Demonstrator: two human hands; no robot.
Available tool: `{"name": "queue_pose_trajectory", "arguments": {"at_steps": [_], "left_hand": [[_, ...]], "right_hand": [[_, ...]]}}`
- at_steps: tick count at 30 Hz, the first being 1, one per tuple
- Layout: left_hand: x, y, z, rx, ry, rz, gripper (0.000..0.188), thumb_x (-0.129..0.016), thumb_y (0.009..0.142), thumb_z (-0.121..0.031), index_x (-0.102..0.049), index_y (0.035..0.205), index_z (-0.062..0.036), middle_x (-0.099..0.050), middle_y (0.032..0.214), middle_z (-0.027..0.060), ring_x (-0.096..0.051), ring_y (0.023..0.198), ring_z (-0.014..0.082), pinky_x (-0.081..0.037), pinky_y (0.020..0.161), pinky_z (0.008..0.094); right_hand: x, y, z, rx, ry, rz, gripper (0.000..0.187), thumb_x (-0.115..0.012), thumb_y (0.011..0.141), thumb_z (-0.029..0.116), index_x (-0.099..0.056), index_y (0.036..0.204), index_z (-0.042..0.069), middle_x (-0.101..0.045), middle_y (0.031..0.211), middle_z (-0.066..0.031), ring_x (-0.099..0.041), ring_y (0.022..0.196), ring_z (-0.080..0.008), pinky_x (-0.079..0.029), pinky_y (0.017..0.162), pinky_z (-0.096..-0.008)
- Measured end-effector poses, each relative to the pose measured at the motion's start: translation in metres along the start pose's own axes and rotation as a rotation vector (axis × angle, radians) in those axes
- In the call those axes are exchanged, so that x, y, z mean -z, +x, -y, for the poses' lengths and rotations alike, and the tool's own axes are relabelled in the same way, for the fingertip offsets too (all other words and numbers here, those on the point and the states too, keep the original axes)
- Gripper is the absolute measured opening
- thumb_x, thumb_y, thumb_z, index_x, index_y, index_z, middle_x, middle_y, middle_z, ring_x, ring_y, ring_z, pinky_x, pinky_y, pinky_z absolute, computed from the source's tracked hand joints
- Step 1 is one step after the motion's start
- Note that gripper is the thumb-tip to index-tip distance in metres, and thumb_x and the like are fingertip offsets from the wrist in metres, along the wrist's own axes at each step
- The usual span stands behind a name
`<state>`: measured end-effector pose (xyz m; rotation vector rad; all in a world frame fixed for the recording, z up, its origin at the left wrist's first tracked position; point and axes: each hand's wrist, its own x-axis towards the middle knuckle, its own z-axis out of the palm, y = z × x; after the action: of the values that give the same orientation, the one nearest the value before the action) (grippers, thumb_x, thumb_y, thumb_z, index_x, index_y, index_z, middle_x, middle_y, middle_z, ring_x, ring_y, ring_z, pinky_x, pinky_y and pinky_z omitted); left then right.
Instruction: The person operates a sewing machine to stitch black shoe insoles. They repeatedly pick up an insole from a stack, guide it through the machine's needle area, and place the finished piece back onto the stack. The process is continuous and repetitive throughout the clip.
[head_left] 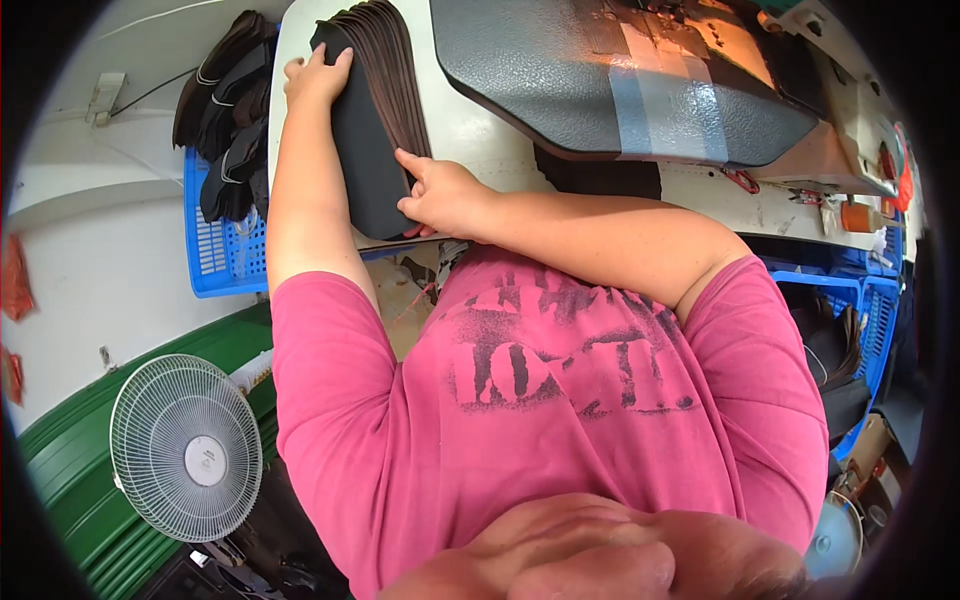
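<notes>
The stack (pixel 365 150), at 11 o'clock, is made of long thin strips: the top face is flat matte black, while the edges on its 3 o'clock side show dark brown and fan out in a curve. The left hand (pixel 318 78) lies at its far end, fingers spread. The right hand (pixel 440 197) is at its near corner, index finger stretched along the brown edges, other fingers curled; whether it pinches any strips, I cannot tell.

The surface (pixel 480 130) is off-white. At 1 o'clock is a grainy black board (pixel 540 60) crossed by clear tape (pixel 668 100). Around it, a blue crate (pixel 220 265) with dark bundles (pixel 235 115) stands at 10 o'clock, another crate (pixel 875 330) at 3, and a white fan (pixel 190 450) at 8, before green panelling (pixel 60 435) and a pale wall (pixel 100 260).
</notes>
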<state>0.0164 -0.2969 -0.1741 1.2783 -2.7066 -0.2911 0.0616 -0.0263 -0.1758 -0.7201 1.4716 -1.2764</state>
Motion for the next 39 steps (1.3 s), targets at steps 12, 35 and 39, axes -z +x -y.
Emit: {"name": "queue_pose_trajectory", "arguments": {"at_steps": [12, 35, 39], "left_hand": [[-0.03, 0.028, 0.004, -0.138, 0.125, 0.091, 0.061, -0.027, 0.095, -0.054, -0.027, 0.149, -0.0259, -0.021, 0.156, 0.0035, -0.02, 0.143, 0.0288, -0.016, 0.11, 0.0629], [0.036, -0.257, -0.041, -0.716, -0.653, -0.258, 0.023, -0.058, 0.086, -0.003, -0.067, 0.108, -0.0009, -0.066, 0.107, 0.0144, -0.063, 0.101, 0.0251, -0.047, 0.089, 0.0311], [0.035, -0.262, -0.115, -1.202, -0.499, 0.034, 0.03, -0.068, 0.078, -0.011, -0.067, 0.107, -0.0043, -0.067, 0.11, 0.0121, -0.063, 0.101, 0.0278, -0.05, 0.087, 0.0348]], "right_hand": [[-0.006, 0.0, 0.0, -0.014, -0.092, -0.022, 0.072, -0.055, 0.089, 0.009, -0.016, 0.149, 0.002, -0.058, 0.072, -0.0067, -0.062, 0.06, -0.0136, -0.053, 0.053, -0.0288], [0.175, -0.174, -0.015, 0.592, -1.151, -0.244, 0.034, -0.074, 0.071, 0.014, -0.067, 0.102, 0.002, -0.064, 0.115, -0.011, -0.058, 0.109, -0.0304, -0.048, 0.092, -0.0392], [0.18, -0.175, -0.01, 0.592, -1.155, -0.211, 0.034, -0.073, 0.071, 0.014, -0.068, 0.103, 0.004, -0.064, 0.113, -0.01, -0.059, 0.105, -0.0296, -0.048, 0.089, -0.0388]]}}
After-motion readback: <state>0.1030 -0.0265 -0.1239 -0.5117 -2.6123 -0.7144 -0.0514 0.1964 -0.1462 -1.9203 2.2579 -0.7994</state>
